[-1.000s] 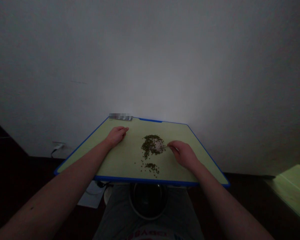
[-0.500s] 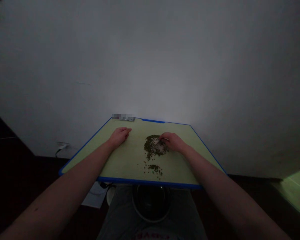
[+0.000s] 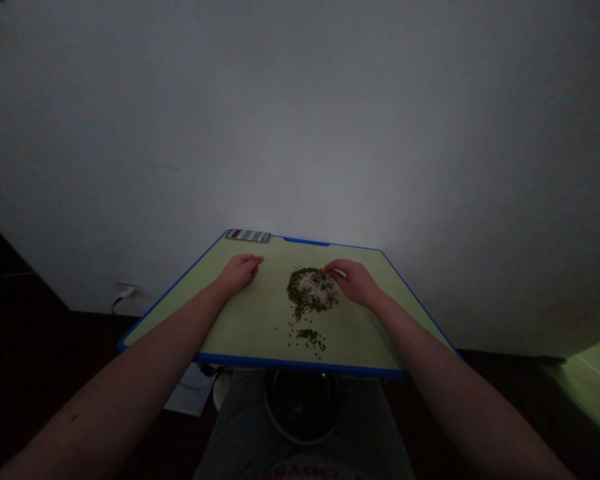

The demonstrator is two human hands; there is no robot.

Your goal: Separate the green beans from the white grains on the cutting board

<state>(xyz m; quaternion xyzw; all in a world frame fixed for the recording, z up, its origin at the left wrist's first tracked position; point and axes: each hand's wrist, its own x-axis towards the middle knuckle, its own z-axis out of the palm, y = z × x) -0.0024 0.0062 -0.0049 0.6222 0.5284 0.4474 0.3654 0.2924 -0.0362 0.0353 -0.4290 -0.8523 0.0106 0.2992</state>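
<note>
From the head view, the left hand [image 3: 239, 275] lies palm down on a pale green cutting board [image 3: 250, 327] with a blue rim; its fingers [image 3: 253, 259] sit together and slightly curled, clamped on nothing, and the hand seems placed to steady the board. The right hand [image 3: 355, 281] rests at the upper right edge of a heap of small green beans [image 3: 300, 293]; its fingers [image 3: 333, 265] are together and curved, holding nothing visible, as if cupped to keep the heap's edge in; whether the tips touch the beans is too small to tell. Something pale [image 3: 314, 285] lies in the middle of the heap; a smaller cluster of beans [image 3: 309, 337] sits nearer the person, with strays between. A striped strip [image 3: 248, 235] lies at the board's far edge, by the wall [image 3: 300, 133]; below the near edge, a dark bowl [image 3: 279, 419] with a pale rim sits against grey trousers [image 3: 380, 427].
</note>
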